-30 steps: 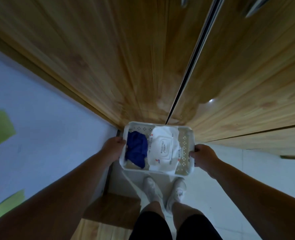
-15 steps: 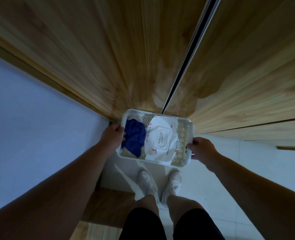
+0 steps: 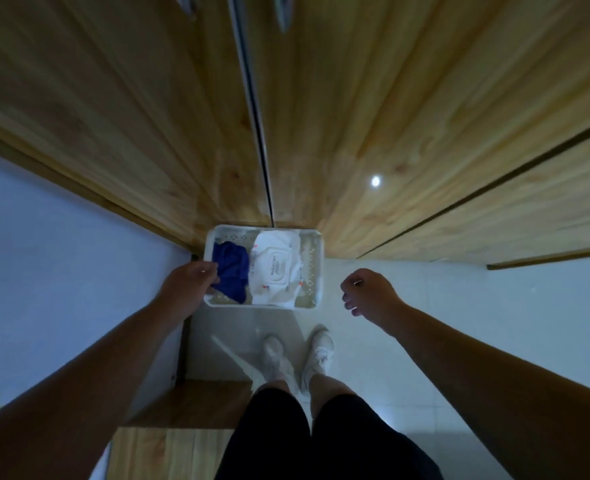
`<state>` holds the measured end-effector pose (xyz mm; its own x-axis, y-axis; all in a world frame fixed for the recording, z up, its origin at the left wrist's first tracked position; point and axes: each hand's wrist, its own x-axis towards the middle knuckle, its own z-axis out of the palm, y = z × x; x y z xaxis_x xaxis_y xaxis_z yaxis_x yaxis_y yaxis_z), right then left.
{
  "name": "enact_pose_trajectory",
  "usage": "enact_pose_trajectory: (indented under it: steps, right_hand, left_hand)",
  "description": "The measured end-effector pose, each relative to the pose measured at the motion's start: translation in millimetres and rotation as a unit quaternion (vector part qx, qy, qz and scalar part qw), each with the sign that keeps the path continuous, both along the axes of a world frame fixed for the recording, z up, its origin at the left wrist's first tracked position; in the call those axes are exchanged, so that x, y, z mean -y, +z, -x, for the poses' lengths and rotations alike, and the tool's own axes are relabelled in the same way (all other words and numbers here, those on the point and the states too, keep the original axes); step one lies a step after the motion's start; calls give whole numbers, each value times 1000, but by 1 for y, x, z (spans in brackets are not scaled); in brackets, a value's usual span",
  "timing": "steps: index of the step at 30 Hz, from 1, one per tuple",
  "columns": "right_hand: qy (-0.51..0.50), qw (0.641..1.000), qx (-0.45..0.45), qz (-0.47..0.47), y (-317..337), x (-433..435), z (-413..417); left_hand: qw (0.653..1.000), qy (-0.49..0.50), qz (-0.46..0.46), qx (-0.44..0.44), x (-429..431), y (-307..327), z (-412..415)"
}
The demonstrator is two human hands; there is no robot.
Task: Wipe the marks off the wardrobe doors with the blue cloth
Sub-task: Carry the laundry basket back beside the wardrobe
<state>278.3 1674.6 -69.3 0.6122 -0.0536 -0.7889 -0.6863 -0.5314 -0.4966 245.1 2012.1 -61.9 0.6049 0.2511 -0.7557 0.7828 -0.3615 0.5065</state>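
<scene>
A left hand (image 3: 191, 285) grips the left rim of the basket (image 3: 318, 271) beside the blue cloth (image 3: 233, 271), the right hand (image 3: 369, 292) loosely curled, empty, before the wardrobe doors (image 3: 148, 116).

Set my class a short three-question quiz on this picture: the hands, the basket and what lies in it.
1. True or false: the right hand touches the basket.
2. What lies right of the cloth in the basket? A wipes pack; B sponge; C bottle.
3. Fill in: the left hand is at the basket's ___ rim.
Key: 1 false; 2 A; 3 left.
</scene>
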Motion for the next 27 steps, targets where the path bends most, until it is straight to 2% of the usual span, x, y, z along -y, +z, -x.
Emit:
enact_pose_trajectory:
  steps: [4,8,13,19,27]
  right_hand:
    - [14,999,0,33,44,38,37]
    - [-78,996,-23,38,66,81,95]
    - [-190,979,-42,61,83,123,197]
    - [-340,936,-40,88,93,154,307]
    - [-513,856,-40,40,94,173,422]
  left_hand:
    - [999,-23,20,20,22,41,36]
    - [996,-87,30,14,40,43,55]
    - [987,-152,43,-44,72,35,50]
    - [950,-307,49,-42,150,58,20]
    - [878,-474,56,-28,314,95,6]
